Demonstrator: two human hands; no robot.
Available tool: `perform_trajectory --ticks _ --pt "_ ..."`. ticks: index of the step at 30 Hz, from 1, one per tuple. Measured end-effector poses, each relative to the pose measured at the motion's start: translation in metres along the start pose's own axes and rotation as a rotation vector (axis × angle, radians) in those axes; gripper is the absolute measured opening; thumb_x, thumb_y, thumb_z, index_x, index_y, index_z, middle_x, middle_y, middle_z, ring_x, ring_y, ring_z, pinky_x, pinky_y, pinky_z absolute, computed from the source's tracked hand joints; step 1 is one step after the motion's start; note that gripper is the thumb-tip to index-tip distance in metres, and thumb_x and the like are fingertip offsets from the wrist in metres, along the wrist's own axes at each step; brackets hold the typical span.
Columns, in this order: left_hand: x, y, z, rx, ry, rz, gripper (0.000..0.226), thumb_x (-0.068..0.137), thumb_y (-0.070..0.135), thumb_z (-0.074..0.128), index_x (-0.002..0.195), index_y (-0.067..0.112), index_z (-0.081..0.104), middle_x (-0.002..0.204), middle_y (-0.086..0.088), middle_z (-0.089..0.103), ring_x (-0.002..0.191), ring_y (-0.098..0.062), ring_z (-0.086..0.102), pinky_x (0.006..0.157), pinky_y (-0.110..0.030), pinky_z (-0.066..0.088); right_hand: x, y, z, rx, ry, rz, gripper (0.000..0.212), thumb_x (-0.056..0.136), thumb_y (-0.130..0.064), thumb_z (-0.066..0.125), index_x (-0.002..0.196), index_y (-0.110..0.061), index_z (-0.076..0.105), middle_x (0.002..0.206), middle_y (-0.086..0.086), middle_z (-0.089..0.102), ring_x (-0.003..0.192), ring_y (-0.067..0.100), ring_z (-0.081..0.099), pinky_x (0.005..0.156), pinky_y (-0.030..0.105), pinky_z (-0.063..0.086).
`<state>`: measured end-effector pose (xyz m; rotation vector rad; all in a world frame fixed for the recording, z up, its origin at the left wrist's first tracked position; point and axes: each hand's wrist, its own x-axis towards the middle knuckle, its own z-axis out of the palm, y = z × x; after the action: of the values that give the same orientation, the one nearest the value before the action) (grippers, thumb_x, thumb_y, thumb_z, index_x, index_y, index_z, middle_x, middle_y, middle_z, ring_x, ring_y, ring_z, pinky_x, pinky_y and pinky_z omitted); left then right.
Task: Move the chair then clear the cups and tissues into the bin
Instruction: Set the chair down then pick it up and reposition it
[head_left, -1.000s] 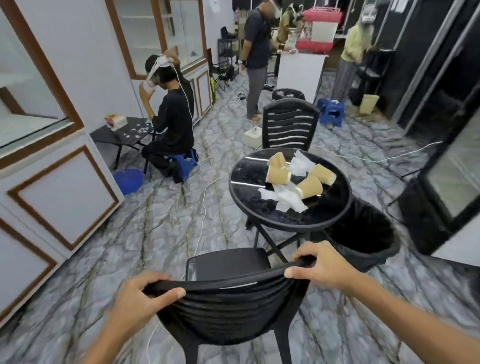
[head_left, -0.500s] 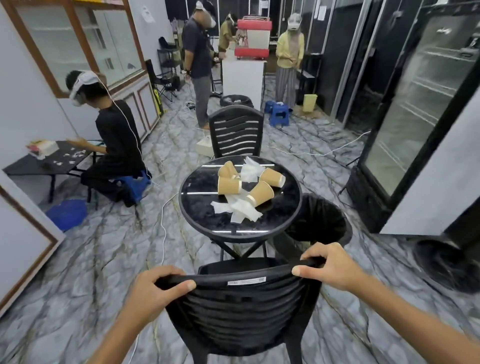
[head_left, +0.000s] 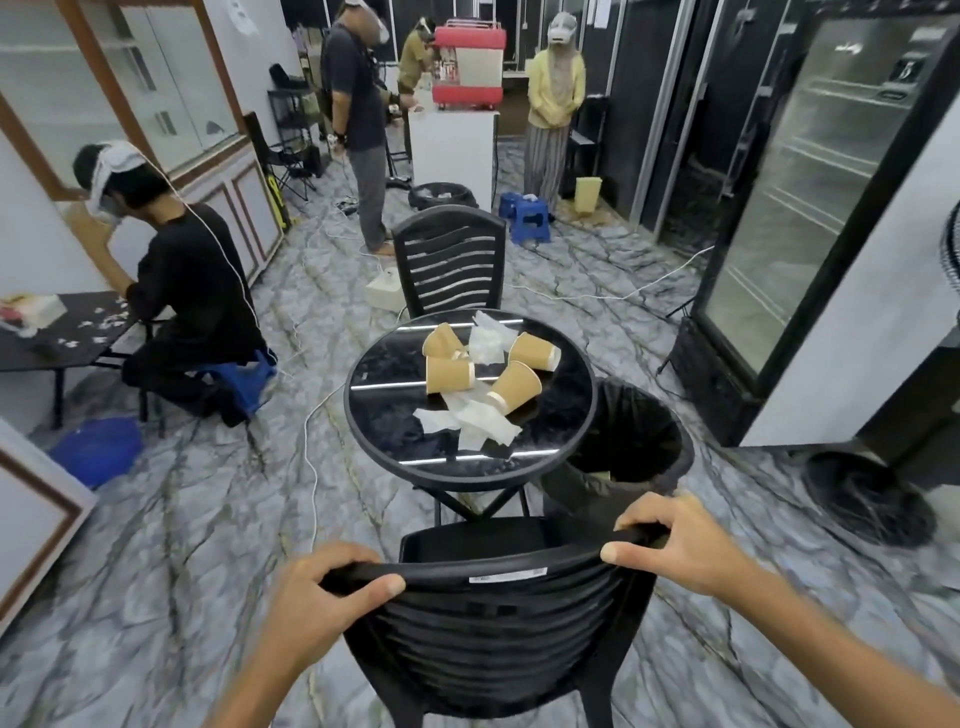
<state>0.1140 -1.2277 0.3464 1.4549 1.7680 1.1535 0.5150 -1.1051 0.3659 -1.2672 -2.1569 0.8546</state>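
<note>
A black plastic chair (head_left: 493, 618) stands right in front of me, its back towards me. My left hand (head_left: 317, 597) grips the left end of its top rail and my right hand (head_left: 675, 545) grips the right end. Beyond it is a round black table (head_left: 395, 447) with several tan paper cups (head_left: 449, 374) lying on their sides among crumpled white tissues (head_left: 472, 423). A black bin (head_left: 628, 447) lined with a bag stands on the floor at the table's right.
A second black chair (head_left: 452, 260) faces the table's far side. A person sits on a blue stool (head_left: 234, 379) at the left by a low table. Others stand at the back. A white cable (head_left: 311, 441) crosses the floor; a glass-door fridge (head_left: 810, 208) is at right.
The view has swung so the table and bin sit more centred ahead of me. Both hands keep their grip on the chair's top rail, and the chair now faces the table squarely.
</note>
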Motion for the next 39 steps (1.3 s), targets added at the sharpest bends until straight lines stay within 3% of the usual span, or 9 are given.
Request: perform_trajectory --ticks 4,9,14,19,27,31,34,39 --pt "-0.008 0.004 0.005 -0.005 -0.050 -0.001 0.065 0.048 0.083 0.074 0.078 0.026 0.077 0.075 0.002 0.073 0.072 -0.015 0.067 0.069 -0.037 0.050 -0.010 0.008 0.003 0.008 0.033 0.007 0.049 0.064 -0.080 0.072 0.078 -0.033 0.072 0.085 -0.009 0.070 0.079 0.012 0.068 0.071 0.040 0.055" --pt "-0.017 0.004 0.001 -0.042 -0.123 -0.022 0.067 0.051 0.086 0.072 0.081 0.026 0.077 0.071 0.002 0.072 0.073 -0.025 0.068 0.071 -0.044 0.052 -0.022 0.005 0.008 -0.013 0.026 0.006 0.060 0.064 -0.085 0.064 0.084 -0.030 0.072 0.088 -0.008 0.070 0.082 0.009 0.066 0.072 0.029 0.053" --pt "-0.039 0.002 0.003 -0.030 -0.152 0.003 0.065 0.053 0.083 0.072 0.084 0.026 0.077 0.075 0.002 0.073 0.072 -0.017 0.067 0.069 -0.033 0.049 -0.049 0.004 0.016 -0.013 0.040 -0.003 0.058 0.066 -0.085 0.063 0.083 -0.030 0.072 0.085 -0.009 0.069 0.083 0.009 0.065 0.070 0.020 0.048" --pt "-0.076 -0.005 0.009 -0.028 -0.149 0.001 0.068 0.051 0.086 0.072 0.085 0.027 0.077 0.081 0.002 0.074 0.077 -0.018 0.069 0.073 -0.036 0.052 -0.082 0.012 0.025 0.008 0.026 -0.007 0.050 0.068 -0.082 0.066 0.079 -0.033 0.070 0.080 -0.009 0.066 0.077 0.012 0.064 0.068 0.023 0.047" --pt "-0.130 -0.017 0.023 -0.032 -0.098 0.000 0.059 0.055 0.074 0.078 0.084 0.022 0.077 0.082 -0.001 0.073 0.077 -0.016 0.068 0.072 -0.025 0.051 -0.132 0.018 0.041 0.026 0.029 -0.057 0.066 0.064 -0.085 0.064 0.081 -0.022 0.070 0.083 -0.002 0.066 0.080 0.011 0.061 0.068 0.023 0.047" --pt "-0.153 -0.021 0.028 -0.036 -0.107 0.002 0.065 0.052 0.081 0.076 0.081 0.023 0.076 0.080 0.000 0.073 0.074 -0.013 0.067 0.066 -0.016 0.049 -0.158 0.026 0.050 0.012 0.021 -0.028 0.055 0.066 -0.081 0.069 0.079 -0.028 0.067 0.083 -0.006 0.064 0.081 0.009 0.061 0.070 0.026 0.048" --pt "-0.166 -0.027 0.030 -0.036 -0.111 -0.018 0.068 0.050 0.082 0.076 0.083 0.022 0.076 0.082 -0.001 0.074 0.075 -0.014 0.068 0.067 -0.019 0.050 -0.170 0.026 0.053 0.013 0.026 -0.065 0.047 0.070 -0.074 0.071 0.072 -0.028 0.062 0.074 -0.007 0.060 0.076 0.009 0.057 0.065 0.017 0.040" --pt "-0.189 -0.036 0.033 -0.019 -0.136 -0.048 0.069 0.050 0.083 0.076 0.085 0.023 0.074 0.083 -0.001 0.071 0.077 -0.017 0.065 0.067 -0.016 0.047 -0.190 0.028 0.057 -0.019 -0.026 -0.084 0.050 0.072 -0.074 0.070 0.071 -0.025 0.060 0.068 -0.002 0.057 0.073 0.015 0.053 0.062 0.018 0.037"
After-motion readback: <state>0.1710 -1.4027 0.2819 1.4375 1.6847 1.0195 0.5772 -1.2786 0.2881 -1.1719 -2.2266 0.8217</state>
